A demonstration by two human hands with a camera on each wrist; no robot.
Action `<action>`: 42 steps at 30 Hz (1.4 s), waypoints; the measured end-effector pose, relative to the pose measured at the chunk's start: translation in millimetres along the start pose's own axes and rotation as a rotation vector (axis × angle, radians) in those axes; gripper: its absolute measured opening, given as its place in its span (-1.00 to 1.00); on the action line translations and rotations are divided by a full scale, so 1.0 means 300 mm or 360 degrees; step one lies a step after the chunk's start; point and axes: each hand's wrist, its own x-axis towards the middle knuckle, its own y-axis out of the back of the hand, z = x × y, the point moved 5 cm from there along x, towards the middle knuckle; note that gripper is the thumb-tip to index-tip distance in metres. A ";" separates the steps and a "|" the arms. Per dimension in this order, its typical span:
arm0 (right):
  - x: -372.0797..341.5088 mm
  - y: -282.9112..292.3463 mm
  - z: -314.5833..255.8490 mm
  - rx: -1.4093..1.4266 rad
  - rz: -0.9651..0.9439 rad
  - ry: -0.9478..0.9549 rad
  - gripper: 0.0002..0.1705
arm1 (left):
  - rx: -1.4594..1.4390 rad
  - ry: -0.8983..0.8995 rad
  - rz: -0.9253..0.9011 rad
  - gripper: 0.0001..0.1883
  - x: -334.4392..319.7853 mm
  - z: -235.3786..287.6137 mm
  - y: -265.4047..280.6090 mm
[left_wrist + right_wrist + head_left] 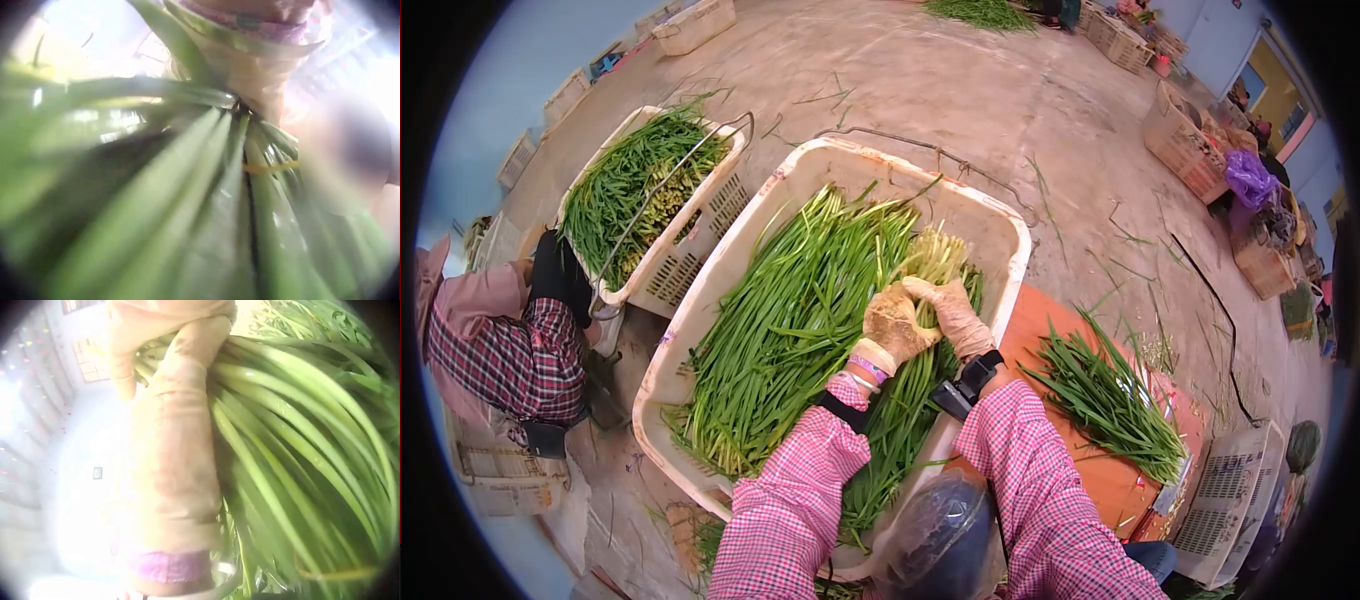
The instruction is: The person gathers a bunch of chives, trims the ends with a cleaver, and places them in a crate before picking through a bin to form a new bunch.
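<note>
Both gloved hands are close together over the large crate's right part. My left hand (900, 322), with a purple band at the wrist, grips a bunch of green stalks (912, 385) near its pale ends (935, 256). Against it, my right hand (956, 315) pinches the same bunch from the right side. Long leaves fan out below the hands, large and blurred in the left wrist view. The right wrist view shows my left hand (175, 450) upright beside the leaves (281, 406). A thin yellow strip (270, 167) crosses some leaves; what it is I cannot tell.
More greens (790, 320) fill the large crate (662, 385). A smaller full crate (685, 268) and a seated person (510, 350) are at the left. Loose greens (1105, 400) lie on an orange surface (1025, 335) at the right. Other crates (1185, 145) stand farther back.
</note>
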 end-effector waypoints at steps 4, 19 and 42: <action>-0.018 -0.034 -0.048 0.0080 -0.0089 0.0126 -0.55 | 0.0625 -0.0065 -0.0553 -0.42 0.019 0.085 0.141; -0.003 -0.021 0.022 0.0310 -0.0124 0.0037 -0.50 | -0.0148 0.0070 0.0053 -0.69 -0.036 -0.040 0.113; 0.027 -0.010 0.054 0.0302 -0.0040 -0.0054 -0.42 | -0.0081 0.0383 -0.0081 -0.74 -0.026 -0.092 0.009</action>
